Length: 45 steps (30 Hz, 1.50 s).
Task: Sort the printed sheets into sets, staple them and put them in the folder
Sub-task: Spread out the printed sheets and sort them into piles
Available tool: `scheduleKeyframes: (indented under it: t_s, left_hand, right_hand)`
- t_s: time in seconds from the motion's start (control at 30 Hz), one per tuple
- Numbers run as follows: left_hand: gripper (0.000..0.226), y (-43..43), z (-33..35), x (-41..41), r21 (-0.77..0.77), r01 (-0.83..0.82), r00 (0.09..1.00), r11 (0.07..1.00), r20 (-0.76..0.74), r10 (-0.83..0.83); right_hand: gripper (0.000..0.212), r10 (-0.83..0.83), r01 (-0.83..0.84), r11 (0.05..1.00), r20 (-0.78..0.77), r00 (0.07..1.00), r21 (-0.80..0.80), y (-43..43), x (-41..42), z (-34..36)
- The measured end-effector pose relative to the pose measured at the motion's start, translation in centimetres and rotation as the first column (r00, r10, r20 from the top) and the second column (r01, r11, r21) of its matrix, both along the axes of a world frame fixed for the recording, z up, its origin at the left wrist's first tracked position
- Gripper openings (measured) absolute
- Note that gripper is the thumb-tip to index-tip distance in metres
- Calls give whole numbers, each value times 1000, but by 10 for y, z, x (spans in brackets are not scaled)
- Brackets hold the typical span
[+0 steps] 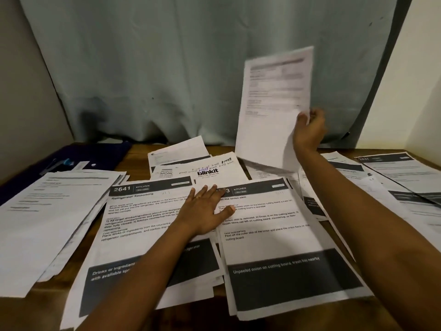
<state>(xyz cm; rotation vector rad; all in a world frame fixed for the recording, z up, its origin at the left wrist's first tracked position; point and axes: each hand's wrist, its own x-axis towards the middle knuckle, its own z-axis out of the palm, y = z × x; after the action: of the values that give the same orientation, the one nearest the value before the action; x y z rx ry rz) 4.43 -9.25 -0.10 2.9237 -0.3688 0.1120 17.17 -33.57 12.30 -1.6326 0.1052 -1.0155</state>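
Overlapping printed sheets (269, 237), one sheet (272, 108) raised upright, blue folder (105, 151) far left

Pale grey-blue curtain (167, 68) hanging behind wooden table (136, 154), cream wall (424, 80) at right, grey wall (23, 91) at left

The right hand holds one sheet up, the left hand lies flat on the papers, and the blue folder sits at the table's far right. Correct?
No: the head view shows the blue folder at the far left of the table. The right hand holds one sheet up, and the left hand lies flat on the papers.
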Motion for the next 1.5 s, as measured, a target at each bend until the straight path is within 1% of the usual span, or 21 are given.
scheduleKeyframes:
  t_s: [0.07,0.1,0.17,0.23,0.3,0.33,0.4,0.47,0.53,0.6,0.67,0.7,0.8,0.87,0.93,0.97,1.03,1.13,1.23,1.37,1.5]
  left_hand:
    - [73,-1,2,-2,-8,-8,1000,1000,2,8]
    - [70,-2,4,-4,-38,-5,1000,999,10,5]
    - [66,-3,11,-9,-187,6,997,982,75,8]
    - [63,1,22,-16,-410,-12,987,912,142,77]
    - [65,10,40,-25,-600,-24,967,800,189,171]
    - [64,16,50,-30,-673,-23,952,739,212,222]
    - [60,31,71,-43,-771,-19,898,636,266,350]
    - [55,51,88,-60,-810,-27,835,586,304,459]
    - [55,69,97,-77,-820,-32,804,571,318,502]
    - [55,83,101,-93,-810,-44,797,584,324,510]
    - [53,92,103,-104,-766,-63,791,640,353,500]
    - [52,95,102,-108,-729,-68,790,681,377,483]
    - [61,105,88,-114,-575,-67,830,816,421,365]
    - [64,106,75,-116,-509,-55,860,859,413,300]
    - [63,103,61,-117,-477,-54,878,877,395,269]
    - [67,101,54,-116,-460,-80,892,884,364,270]
    - [75,99,42,-112,-411,-139,919,901,284,272]
    - [80,98,29,-104,-354,-191,953,915,155,259]
    - [82,95,27,-99,-315,-194,963,929,122,242]
    - [83,93,35,-91,-312,-175,967,934,125,223]
    - [78,88,33,-71,-295,-173,973,940,99,211]
  right_hand:
    - [16,27,-37,996,127,992,81,4,-10,10]
    - [13,44,-64,992,168,985,111,6,-15,14]
    - [11,62,-99,981,212,975,169,10,-24,21]
    - [9,63,-108,971,208,976,214,15,-33,27]
    - [8,101,-134,961,143,985,241,21,-40,29]
    - [7,151,-167,955,85,985,246,26,-44,28]
    - [7,269,-250,943,-58,961,220,40,-53,23]
    - [15,329,-312,944,-207,921,109,59,-68,13]
    - [22,355,-369,929,-318,879,18,80,-86,-2]
    - [23,396,-437,899,-383,835,-23,102,-106,-20]
    - [14,448,-517,855,-444,776,-39,124,-121,-37]
    - [11,443,-538,841,-489,751,-64,135,-129,-42]
    - [24,398,-569,811,-583,709,-139,162,-148,-56]
    - [27,353,-584,783,-621,700,-214,174,-157,-63]
    - [29,301,-614,731,-666,682,-298,180,-163,-69]
    - [30,289,-634,705,-687,666,-318,182,-164,-72]
    - [32,246,-655,658,-716,653,-370,184,-167,-74]
    - [31,153,-673,569,-743,651,-473,186,-168,-74]
    - [28,121,-681,534,-752,649,-501,185,-164,-74]
    - [22,99,-669,539,-750,653,-511,180,-159,-78]
    - [31,22,-667,493,-758,652,-559,178,-160,-81]
